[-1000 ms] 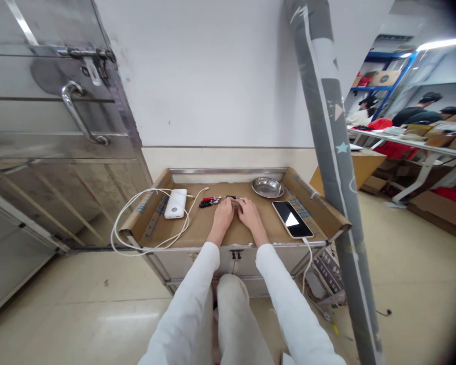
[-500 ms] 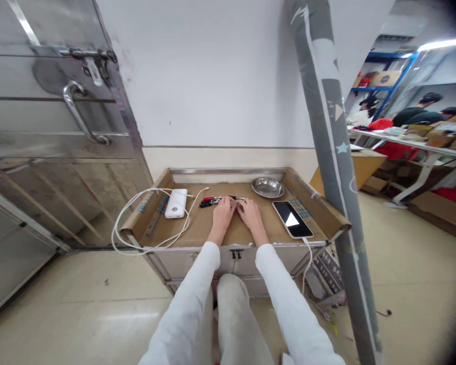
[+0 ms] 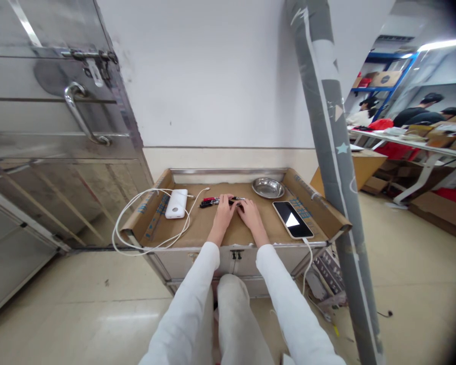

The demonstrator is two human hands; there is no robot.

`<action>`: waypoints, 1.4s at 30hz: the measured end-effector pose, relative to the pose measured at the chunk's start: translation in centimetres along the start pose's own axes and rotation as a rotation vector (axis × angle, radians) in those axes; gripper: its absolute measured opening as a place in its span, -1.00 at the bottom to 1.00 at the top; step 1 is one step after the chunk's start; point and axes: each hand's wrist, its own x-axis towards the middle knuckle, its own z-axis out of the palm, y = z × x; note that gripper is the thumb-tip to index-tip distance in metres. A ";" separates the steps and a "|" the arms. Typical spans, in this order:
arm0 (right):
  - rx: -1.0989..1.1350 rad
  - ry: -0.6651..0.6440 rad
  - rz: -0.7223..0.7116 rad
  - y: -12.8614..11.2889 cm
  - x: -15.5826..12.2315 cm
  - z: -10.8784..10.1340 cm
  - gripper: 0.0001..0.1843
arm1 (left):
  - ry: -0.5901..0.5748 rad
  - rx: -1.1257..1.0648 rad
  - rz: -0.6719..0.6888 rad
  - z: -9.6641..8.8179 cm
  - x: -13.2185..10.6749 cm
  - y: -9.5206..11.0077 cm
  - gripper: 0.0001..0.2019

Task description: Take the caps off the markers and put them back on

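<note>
My left hand (image 3: 223, 211) and my right hand (image 3: 250, 213) rest close together on the cardboard-lined tray table (image 3: 213, 230). Their fingertips meet over a black pen (image 3: 235, 201) lying at the end of a small pile of red and black pens (image 3: 210, 201). Both sets of fingers are curled onto that pen; how firmly they hold it is too small to see. A white power bank (image 3: 176, 203) with a looping white cable (image 3: 137, 223) lies to the left.
A steel bowl (image 3: 267, 187) sits at the back right, and a phone (image 3: 292, 219) with a lit screen at the right. A steel door (image 3: 53, 121) stands left, a wrapped grey roll (image 3: 327, 132) leans right. People work at benches far right.
My left hand has edged forward onto the pens. The pen between the fingertips now shows more to the right. The camera has barely shifted.
</note>
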 end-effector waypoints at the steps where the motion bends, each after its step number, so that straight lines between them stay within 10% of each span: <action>1: 0.026 0.004 -0.010 0.1 0.1 0.1 -0.75 | 0.000 -0.005 0.004 0.0 0.0 0.0 -0.84; 21: 0.056 0.083 0.063 -0.4 -0.4 -0.9 -0.71 | 0.086 0.016 -0.088 -0.3 -0.1 -0.1 -0.86; 33: 0.054 0.064 0.109 -0.8 -0.6 -1.2 -0.73 | -0.248 0.083 -0.058 1.1 0.6 -1.7 -0.91; 42: 0.184 0.070 -0.026 -0.2 -0.4 -0.5 -0.68 | -0.216 0.291 -0.010 -0.4 -0.3 -0.8 -0.78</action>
